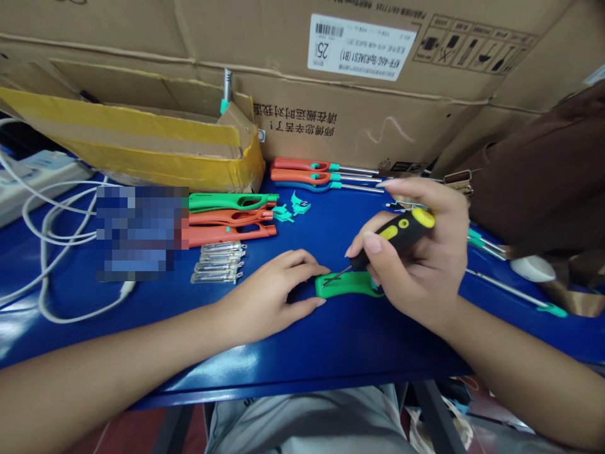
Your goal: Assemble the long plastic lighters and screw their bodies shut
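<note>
My right hand grips a black-and-yellow screwdriver, its thin shaft slanting down to the left. The tip meets the left end of a green lighter casing lying on the blue table. My left hand holds that end between thumb and fingers. The casing's right end is partly hidden behind my right hand. Left of my left hand lie several clear lighter fuel tanks. Beyond them are a green lighter shell and orange lighter shells.
Small teal plastic pieces lie past my left hand. Assembled long lighters rest against a large cardboard box. A yellow-taped carton stands at back left, near white cables. Metal lighter rods lie at right.
</note>
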`<state>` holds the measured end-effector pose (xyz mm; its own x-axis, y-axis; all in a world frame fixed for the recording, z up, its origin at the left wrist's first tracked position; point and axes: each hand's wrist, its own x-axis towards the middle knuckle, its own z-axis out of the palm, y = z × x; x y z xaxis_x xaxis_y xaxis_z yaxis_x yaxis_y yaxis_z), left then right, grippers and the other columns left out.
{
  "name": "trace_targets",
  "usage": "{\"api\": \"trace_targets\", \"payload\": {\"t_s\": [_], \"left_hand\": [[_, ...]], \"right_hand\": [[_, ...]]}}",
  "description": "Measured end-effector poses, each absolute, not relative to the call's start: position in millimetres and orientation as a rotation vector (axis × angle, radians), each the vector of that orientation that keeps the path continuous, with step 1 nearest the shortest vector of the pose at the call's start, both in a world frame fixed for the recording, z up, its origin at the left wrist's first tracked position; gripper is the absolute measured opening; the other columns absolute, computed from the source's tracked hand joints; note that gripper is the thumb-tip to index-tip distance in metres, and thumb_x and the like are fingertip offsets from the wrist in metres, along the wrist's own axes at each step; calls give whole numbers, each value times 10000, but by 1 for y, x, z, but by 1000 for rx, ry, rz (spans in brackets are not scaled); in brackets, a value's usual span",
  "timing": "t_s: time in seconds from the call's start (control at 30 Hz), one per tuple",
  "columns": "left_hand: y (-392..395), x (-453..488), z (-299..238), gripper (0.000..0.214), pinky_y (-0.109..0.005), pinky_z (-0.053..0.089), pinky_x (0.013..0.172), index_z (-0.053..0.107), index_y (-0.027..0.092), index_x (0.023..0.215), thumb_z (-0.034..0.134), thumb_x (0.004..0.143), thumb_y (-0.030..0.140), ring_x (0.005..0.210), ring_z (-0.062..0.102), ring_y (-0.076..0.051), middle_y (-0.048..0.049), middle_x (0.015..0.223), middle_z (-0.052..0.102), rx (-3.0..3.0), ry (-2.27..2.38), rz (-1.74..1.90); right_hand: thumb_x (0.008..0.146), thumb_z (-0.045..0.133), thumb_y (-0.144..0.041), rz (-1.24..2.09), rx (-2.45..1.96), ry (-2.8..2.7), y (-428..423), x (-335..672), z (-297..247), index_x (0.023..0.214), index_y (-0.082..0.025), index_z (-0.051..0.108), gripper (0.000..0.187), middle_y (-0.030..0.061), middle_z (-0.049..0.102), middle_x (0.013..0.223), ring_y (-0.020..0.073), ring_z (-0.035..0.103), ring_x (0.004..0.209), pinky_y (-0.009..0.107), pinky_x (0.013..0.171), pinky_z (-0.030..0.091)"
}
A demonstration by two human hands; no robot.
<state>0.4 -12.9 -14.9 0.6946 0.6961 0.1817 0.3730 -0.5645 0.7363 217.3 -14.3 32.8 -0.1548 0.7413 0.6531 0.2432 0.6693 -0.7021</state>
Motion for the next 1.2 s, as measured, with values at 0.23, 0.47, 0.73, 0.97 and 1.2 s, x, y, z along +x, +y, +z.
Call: {"api": "trace_targets", "payload": {"t_s": [0.23,0.47,0.73,0.97,1.2], "left_hand": [[-13,1,-14,380,-376,484,1041,643,204,1345,665,977,297,1153,599,-234,-91,1230,634,2241,796,604],[-13,1,-15,326,-347,503,969,665,199,1290,673,973,277,1060,612,-214,-67,1122,630,2245,785,620],[-12,1,-17,349,-374,488,1029,634,206,1326,664,982,256,1146,589,-219,-69,1224,630,2315,765,623],[-12,1,-16,368,-364,492,1022,629,195,1349,655,984,233,1151,592,-216,-75,1231,643,2326,750,623],[-12,1,-19,385,-352,489,1035,614,193,1361,662,983,248,1157,595,-209,-74,1252,640,2351,747,647]], "right_hand": [[1005,575,-245,672,-720,-1904,-13,228,40,1422,-338,523,430,69,658,1273,195,716,864,300,581,617],[943,672,-205,366,-651,-2161,-12,234,51,1377,-343,567,468,49,754,1113,221,734,790,366,688,642],[1041,469,-250,335,-722,-2251,-17,237,59,1551,-250,390,516,65,720,1287,215,759,954,355,760,658],[973,674,-305,-41,-673,-2194,-13,235,55,1381,-275,556,425,39,774,1153,190,757,774,299,622,642],[1009,578,-247,213,-737,-2161,-13,236,53,1422,-262,531,415,58,737,1244,170,737,767,299,602,624]]}}
